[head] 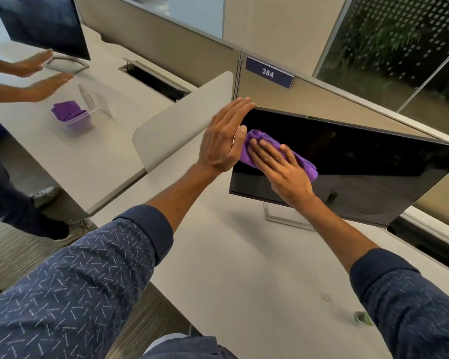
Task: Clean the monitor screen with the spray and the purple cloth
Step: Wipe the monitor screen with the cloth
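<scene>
Monitor screen (360, 161), dark, standing on the counter (231, 255): purple cloth (267, 142) at its upper left corner, pressed under the flat, open right hand (283, 169); left hand (223, 136), fingers straight, braces its left edge; likely risk: hard pressure rocks it backward if that brace slips.
</scene>
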Demonstrator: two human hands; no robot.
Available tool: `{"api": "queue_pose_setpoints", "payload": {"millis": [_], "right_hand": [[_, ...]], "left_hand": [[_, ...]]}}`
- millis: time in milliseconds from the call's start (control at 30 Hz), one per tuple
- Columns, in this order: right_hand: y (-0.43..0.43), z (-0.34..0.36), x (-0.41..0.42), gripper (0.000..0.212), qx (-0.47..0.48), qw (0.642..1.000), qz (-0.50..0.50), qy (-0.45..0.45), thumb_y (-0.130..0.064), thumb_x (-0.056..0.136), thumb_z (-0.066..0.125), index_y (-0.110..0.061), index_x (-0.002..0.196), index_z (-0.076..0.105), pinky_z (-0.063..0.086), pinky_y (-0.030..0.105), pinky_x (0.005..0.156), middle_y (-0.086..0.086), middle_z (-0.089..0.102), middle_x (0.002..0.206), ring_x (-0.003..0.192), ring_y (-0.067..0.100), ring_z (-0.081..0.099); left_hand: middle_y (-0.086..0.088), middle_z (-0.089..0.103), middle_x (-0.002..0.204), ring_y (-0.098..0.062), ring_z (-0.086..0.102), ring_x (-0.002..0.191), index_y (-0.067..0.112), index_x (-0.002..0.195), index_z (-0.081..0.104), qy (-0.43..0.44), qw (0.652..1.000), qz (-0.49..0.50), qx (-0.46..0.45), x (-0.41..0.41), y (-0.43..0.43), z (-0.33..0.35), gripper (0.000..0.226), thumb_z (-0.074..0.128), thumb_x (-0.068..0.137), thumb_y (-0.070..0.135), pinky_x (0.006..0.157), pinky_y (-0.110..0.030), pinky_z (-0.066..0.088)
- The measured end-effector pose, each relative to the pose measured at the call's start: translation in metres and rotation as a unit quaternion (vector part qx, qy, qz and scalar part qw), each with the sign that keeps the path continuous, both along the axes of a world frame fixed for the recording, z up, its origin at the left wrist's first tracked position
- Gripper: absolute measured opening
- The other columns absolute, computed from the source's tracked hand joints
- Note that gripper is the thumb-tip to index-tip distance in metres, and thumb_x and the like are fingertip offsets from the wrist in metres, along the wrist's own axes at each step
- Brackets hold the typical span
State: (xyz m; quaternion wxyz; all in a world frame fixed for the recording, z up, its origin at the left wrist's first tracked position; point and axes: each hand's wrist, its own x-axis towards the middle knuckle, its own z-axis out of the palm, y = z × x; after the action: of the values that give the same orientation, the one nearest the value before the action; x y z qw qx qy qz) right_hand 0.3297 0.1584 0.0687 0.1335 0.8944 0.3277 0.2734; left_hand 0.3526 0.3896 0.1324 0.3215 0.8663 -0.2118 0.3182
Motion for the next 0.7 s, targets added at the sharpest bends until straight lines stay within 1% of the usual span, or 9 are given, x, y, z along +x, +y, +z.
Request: {"api": "queue_pose_setpoints", "payload": {"millis": [100,200,233,300,367,433,500,567,700], "right_hand": [[-0.015,-0.03,-0.018,0.092,-0.089,0.991,0.048,0.09,0.002,0.097,0.052,-0.019,0.172,0.004,-0.001,0.045,0.136,0.002,-0.002,0.181,0.168,0.024,0.004],[-0.029,-0.056,-0.039,0.092,-0.177,0.965,0.058,0.184,-0.007,0.1,0.052,-0.018,0.172,-0.005,-0.005,0.042,0.133,0.001,-0.012,0.18,0.166,0.025,-0.01],[-0.033,-0.061,-0.043,0.089,-0.185,0.959,0.056,0.206,-0.01,0.102,0.048,-0.018,0.171,-0.007,-0.005,0.042,0.133,0.001,-0.013,0.179,0.165,0.025,-0.012],[-0.038,-0.062,-0.045,0.084,-0.176,0.96,0.058,0.213,-0.01,0.103,0.041,-0.017,0.171,-0.007,0.003,0.042,0.136,0.001,-0.011,0.18,0.166,0.025,-0.01],[-0.041,-0.057,-0.041,0.088,-0.169,0.965,0.058,0.193,-0.004,0.104,0.046,-0.017,0.171,-0.009,0.013,0.044,0.137,0.002,-0.013,0.18,0.167,0.025,-0.007],[-0.043,-0.046,-0.034,0.089,-0.131,0.98,0.052,0.137,-0.001,0.104,0.049,-0.017,0.172,-0.005,0.016,0.045,0.137,0.002,-0.01,0.181,0.168,0.025,0.0],[-0.043,-0.028,-0.027,0.083,-0.066,0.995,0.028,0.063,0.0,0.103,0.045,-0.019,0.172,0.003,0.015,0.045,0.137,0.001,-0.001,0.181,0.168,0.023,0.008],[-0.041,-0.006,-0.017,0.079,0.001,1.0,-0.013,0.003,0.002,0.103,0.04,-0.021,0.172,0.009,0.012,0.045,0.136,0.001,0.006,0.181,0.168,0.02,0.013],[-0.04,0.027,-0.001,0.074,0.106,0.989,-0.091,-0.055,-0.003,0.107,0.042,-0.022,0.172,0.011,0.001,0.044,0.137,0.0,0.005,0.181,0.169,0.019,0.007]], "left_hand": [[-0.009,0.054,0.163,-0.024,0.047,0.155,0.007,0.155,0.056,0.004,1.0,-0.006,-0.01,0.001,0.0,-0.001,0.053,0.042,0.108,0.026,0.131,-0.041,0.039],[-0.008,0.054,0.163,-0.024,0.048,0.155,0.01,0.154,0.056,0.009,1.0,-0.006,-0.016,0.001,0.0,-0.003,0.053,0.044,0.107,0.03,0.131,-0.035,0.034],[-0.007,0.054,0.163,-0.024,0.048,0.155,0.01,0.154,0.056,0.01,1.0,-0.003,-0.013,0.002,-0.001,-0.003,0.053,0.046,0.106,0.031,0.13,-0.033,0.032],[-0.007,0.054,0.162,-0.024,0.049,0.153,0.011,0.153,0.056,0.007,1.0,0.002,-0.006,0.003,-0.002,-0.003,0.052,0.049,0.106,0.031,0.13,-0.031,0.031],[-0.008,0.056,0.159,-0.024,0.05,0.151,0.011,0.15,0.057,-0.005,1.0,0.007,0.005,0.006,-0.007,-0.001,0.048,0.051,0.107,0.031,0.131,-0.034,0.034],[-0.009,0.058,0.155,-0.024,0.052,0.149,0.01,0.145,0.057,-0.015,1.0,0.011,0.003,0.009,-0.013,0.003,0.043,0.053,0.108,0.031,0.129,-0.042,0.04],[-0.01,0.058,0.154,-0.024,0.054,0.146,0.009,0.144,0.057,-0.019,1.0,0.023,-0.008,0.012,-0.021,0.007,0.042,0.052,0.109,0.032,0.127,-0.043,0.042],[-0.011,0.059,0.154,-0.025,0.056,0.145,0.009,0.146,0.056,-0.027,0.999,0.039,-0.012,0.015,-0.027,0.009,0.043,0.051,0.11,0.032,0.129,-0.043,0.039],[-0.008,0.063,0.152,-0.024,0.058,0.145,0.012,0.144,0.058,-0.07,0.997,0.022,0.022,0.024,-0.038,0.013,0.039,0.045,0.112,0.029,0.134,-0.046,0.03]]}}
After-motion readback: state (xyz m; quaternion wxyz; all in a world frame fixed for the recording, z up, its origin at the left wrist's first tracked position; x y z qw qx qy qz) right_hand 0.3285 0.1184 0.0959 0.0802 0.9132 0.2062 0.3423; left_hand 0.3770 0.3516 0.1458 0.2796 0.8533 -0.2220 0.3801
